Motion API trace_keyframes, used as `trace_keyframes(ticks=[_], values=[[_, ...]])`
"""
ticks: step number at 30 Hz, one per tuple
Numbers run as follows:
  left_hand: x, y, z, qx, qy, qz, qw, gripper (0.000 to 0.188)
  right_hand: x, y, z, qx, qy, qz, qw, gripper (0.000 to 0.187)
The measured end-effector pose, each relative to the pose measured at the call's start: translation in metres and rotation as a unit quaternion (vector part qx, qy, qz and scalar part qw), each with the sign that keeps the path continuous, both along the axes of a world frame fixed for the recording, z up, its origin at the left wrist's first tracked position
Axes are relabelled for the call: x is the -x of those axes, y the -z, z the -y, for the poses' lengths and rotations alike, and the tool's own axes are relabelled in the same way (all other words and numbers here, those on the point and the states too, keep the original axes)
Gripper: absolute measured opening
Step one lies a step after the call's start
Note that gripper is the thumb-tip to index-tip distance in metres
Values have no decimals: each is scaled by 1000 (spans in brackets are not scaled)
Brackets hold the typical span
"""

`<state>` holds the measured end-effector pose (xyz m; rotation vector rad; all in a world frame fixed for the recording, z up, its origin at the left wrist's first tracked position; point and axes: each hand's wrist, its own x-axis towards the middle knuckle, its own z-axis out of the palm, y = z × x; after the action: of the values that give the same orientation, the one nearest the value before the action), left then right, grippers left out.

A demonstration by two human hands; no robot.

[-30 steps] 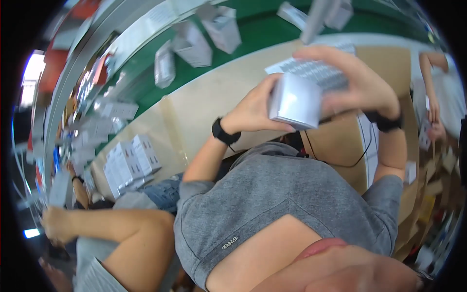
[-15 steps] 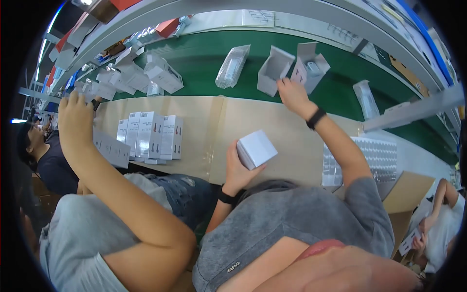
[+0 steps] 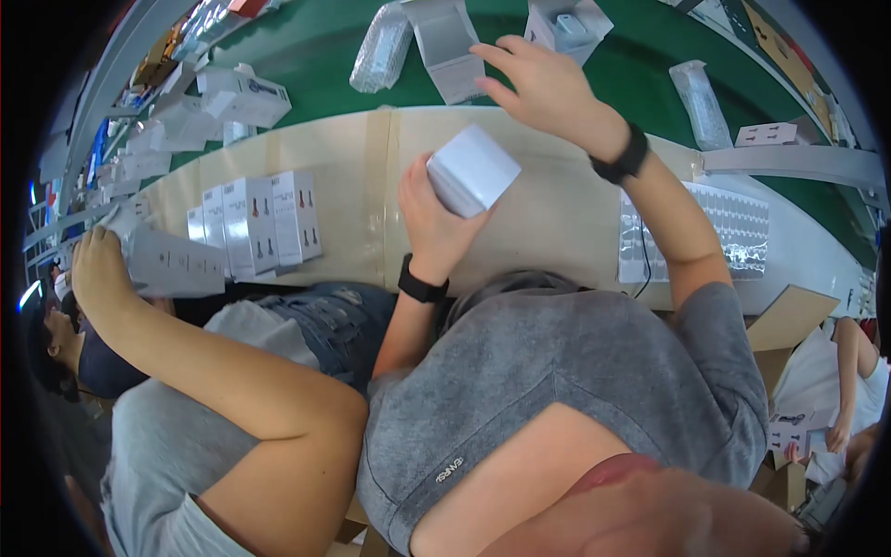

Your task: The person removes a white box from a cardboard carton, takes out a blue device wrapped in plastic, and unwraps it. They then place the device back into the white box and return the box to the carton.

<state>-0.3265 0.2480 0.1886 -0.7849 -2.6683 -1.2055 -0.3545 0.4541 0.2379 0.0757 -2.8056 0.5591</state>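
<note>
A closed white carton sits in my left hand, tilted over the tan work surface. The fingers of that hand wrap round its lower left side. My right hand is raised at the far side with thumb and fingers spread and nothing between them. Just left of its fingertips stands an open white carton on the green belt. Behind this hand is another open carton with a pale blue-white device in it. A bubble-wrapped item lies to the left.
Several closed cartons stand in a row at the left, beside a co-worker's hand at a white box. More cartons crowd the belt's left. At the right lie a wrapped item and a sheet of labels.
My right hand has come off the open carton and its fingers have spread. My left hand still holds the closed carton. The view has tilted, and the co-worker's hand at left has lowered.
</note>
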Motion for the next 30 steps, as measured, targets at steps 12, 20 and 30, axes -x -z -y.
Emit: trace_keyframes(ticks=[12, 20, 30], values=[[-41, -37, 1, 26, 163, -187, 968, 67, -137, -26, 28, 275, -86, 87, 954, 50], [-61, -13, 8, 18, 261, -178, 949, 70, -185, 9, 26, 366, -25, 143, 919, 36], [-70, 72, -38, -139, 246, 87, 955, 79, -178, 39, -42, 467, 2, 114, 877, 31]])
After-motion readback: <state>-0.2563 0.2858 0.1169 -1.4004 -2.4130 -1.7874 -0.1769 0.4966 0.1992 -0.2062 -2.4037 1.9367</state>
